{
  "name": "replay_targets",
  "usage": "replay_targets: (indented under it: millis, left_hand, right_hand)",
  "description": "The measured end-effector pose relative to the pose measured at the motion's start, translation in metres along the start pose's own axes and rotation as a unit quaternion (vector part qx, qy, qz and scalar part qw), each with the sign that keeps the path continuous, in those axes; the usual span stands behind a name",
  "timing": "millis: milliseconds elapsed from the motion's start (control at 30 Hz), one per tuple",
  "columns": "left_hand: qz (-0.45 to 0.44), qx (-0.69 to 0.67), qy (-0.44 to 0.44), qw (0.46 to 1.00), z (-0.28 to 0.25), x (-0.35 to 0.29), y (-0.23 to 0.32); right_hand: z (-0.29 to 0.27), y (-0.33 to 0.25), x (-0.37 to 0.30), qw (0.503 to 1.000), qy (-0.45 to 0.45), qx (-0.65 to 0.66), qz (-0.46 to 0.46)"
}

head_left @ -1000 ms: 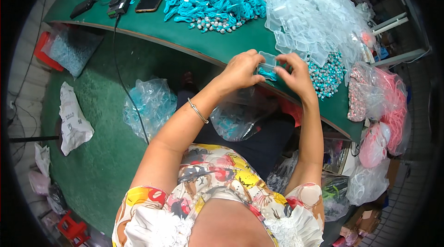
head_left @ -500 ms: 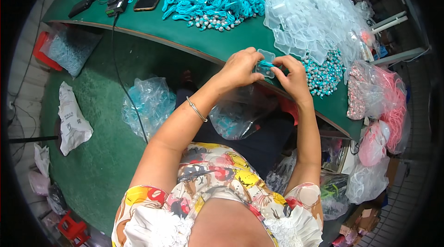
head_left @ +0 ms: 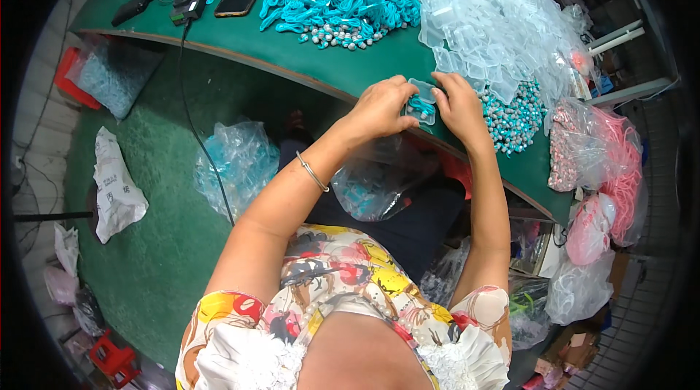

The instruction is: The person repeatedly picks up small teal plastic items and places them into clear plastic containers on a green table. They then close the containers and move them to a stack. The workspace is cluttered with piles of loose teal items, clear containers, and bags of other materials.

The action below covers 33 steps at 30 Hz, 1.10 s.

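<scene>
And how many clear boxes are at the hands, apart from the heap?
1: an open clear box with teal cord inside, held by the left hand, the right hand close beside it. The fingers could hide another.

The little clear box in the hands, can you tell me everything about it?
The little clear box looks like see-through plastic. It is open: what looks like its lid is on the far side, and turquoise cord lies in the near part. The left hand holds its left side; the right hand is at the other side, maybe touching. It's at the near edge of the green table.
</scene>
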<state>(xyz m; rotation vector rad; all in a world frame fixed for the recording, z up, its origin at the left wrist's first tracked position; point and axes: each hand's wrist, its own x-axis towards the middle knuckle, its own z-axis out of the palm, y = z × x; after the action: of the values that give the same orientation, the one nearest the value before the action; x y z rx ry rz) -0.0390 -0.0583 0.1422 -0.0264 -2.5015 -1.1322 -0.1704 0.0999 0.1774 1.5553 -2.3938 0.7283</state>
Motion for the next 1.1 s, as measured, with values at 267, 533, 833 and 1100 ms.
replay_targets:
  millis: [267, 533, 833, 1100]
  left_hand:
    - [-0.010, -0.056, 0.013, 0.998, -0.003, 0.000, 0.006]
    - [0.079, 0.003, 0.030, 0.996, 0.003, -0.006, -0.004]
    - [0.149, 0.004, 0.065, 0.987, 0.005, -0.008, -0.006]
    - [0.094, -0.061, 0.115, 0.987, 0.004, -0.019, 0.006]
  right_hand:
    - [0.006, -0.003, -0.002, 0.996, 0.029, 0.079, 0.029]
    - [-0.005, -0.015, -0.034, 0.988, 0.045, 0.123, -0.082]
    - [0.010, -0.021, -0.041, 0.988, 0.052, 0.139, -0.031]
    - [0.000, -0.009, -0.015, 0.949, -0.043, 0.310, 0.031]
